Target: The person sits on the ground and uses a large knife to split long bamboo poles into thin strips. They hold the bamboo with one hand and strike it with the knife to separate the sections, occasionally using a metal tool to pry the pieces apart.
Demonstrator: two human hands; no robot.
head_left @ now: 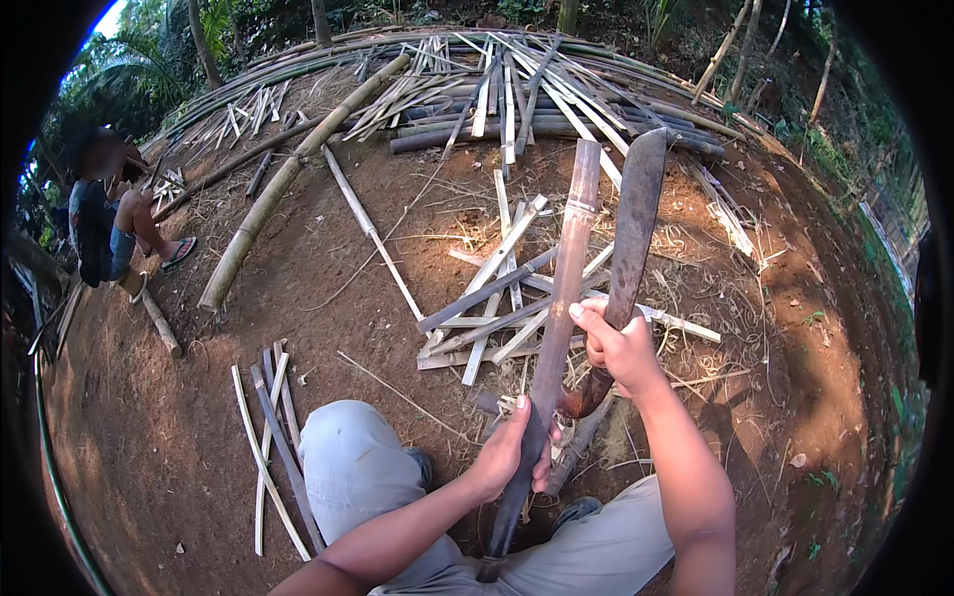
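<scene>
Right forearm (688,482) is seen nearest | machete (636,223) is clasped in right grip (626,350), just right of bamboo piece (564,293) | bamboo piece is wrapped, toward its near end, by left grip (505,453); both long axes are pointed far, almost parallel, tilted slightly right

Sun-dappled brown ground (119,427), slender trees (204,45)
</scene>
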